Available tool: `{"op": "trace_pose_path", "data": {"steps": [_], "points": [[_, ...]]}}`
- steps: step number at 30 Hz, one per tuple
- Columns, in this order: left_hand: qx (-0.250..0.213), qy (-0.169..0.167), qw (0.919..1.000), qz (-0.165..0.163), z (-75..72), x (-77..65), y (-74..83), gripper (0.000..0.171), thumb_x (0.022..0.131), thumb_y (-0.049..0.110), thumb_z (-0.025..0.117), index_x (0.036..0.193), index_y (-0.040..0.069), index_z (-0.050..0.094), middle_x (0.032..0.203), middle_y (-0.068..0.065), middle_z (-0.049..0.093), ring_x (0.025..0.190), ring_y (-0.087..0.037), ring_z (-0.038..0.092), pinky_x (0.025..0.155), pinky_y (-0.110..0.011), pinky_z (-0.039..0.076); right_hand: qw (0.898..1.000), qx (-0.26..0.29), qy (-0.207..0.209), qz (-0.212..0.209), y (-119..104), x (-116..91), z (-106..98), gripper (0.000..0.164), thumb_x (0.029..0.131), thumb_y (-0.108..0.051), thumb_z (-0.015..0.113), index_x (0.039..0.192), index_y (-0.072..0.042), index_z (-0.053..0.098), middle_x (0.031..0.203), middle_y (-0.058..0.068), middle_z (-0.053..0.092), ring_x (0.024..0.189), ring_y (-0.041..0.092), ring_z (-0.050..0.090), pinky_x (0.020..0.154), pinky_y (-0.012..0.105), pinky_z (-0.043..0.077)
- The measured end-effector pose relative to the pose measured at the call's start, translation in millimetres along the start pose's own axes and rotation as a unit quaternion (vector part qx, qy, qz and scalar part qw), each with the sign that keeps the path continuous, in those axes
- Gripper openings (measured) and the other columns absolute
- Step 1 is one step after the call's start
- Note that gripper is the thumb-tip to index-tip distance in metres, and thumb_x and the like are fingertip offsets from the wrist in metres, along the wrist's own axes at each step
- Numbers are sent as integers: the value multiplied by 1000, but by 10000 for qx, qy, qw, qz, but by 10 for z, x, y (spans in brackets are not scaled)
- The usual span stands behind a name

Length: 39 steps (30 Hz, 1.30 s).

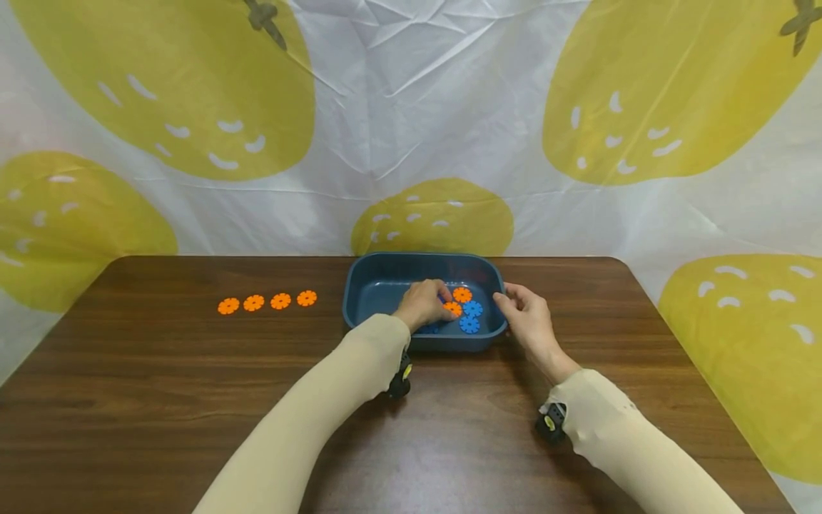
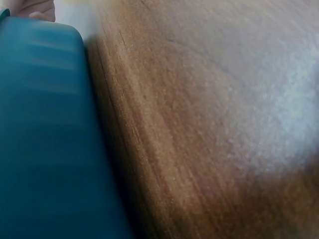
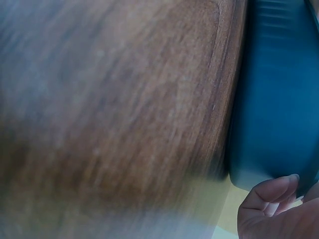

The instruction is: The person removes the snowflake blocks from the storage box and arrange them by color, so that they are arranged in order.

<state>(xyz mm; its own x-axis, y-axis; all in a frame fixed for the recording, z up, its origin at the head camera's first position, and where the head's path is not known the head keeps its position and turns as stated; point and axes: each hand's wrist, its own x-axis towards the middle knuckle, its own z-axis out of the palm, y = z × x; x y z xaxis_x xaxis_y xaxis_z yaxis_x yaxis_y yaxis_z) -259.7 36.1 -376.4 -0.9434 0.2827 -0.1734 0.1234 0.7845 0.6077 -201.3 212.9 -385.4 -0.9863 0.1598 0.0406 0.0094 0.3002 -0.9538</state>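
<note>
A dark blue plastic basin (image 1: 379, 339) stands near the far edge of the table. Inside it, my left hand (image 1: 420, 303) has thumb and forefinger at the two sides of an orange notched disc (image 1: 453, 308), pinching it. Another orange disc (image 1: 462, 294) lies just behind, and blue notched discs (image 1: 469, 325) lie to the right; one more blue piece is partly hidden under the left hand. My right hand (image 1: 529, 321) grips the basin's right end, thumb over the rim and fingers outside. In the right wrist view, the thumb (image 3: 271, 194) bends against the basin wall (image 3: 274, 109).
Several orange notched discs (image 1: 280, 300) lie in a row on the brown wooden table (image 1: 160, 400), left of the basin. A white cloth (image 1: 417, 128) with yellow fruit prints hangs right behind the table.
</note>
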Motion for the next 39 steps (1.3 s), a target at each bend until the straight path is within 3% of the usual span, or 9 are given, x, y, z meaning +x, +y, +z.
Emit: {"op": "trace_pose_path", "data": {"steps": [17,27,39], "points": [[-123,255,9994,178,-45,-20,-30,32,73,22,82,90,12,58,82,-2,55,76,-20,50,69,-30,40,9999,-132,32,-17,-41,-8,10,37,95,-16,55,125,6,54,69,4,53,50,5,47,48,23,45],[-427,438,9981,86,-63,-50,-43,14,77,21,78,81,12,68,98,-5,65,84,-21,54,82,-35,46,9999,-120,13,74,-22,-33,27,37,95,-16,55,125,6,54,69,6,53,49,6,47,48,23,45],[-1094,460,9928,162,-210,-124,-35,12,86,25,70,84,14,74,96,-1,70,80,-17,59,68,-28,47,9999,-120,21,75,-24,-21,4,40,95,-17,56,127,7,52,66,1,52,48,5,47,46,23,44]]}}
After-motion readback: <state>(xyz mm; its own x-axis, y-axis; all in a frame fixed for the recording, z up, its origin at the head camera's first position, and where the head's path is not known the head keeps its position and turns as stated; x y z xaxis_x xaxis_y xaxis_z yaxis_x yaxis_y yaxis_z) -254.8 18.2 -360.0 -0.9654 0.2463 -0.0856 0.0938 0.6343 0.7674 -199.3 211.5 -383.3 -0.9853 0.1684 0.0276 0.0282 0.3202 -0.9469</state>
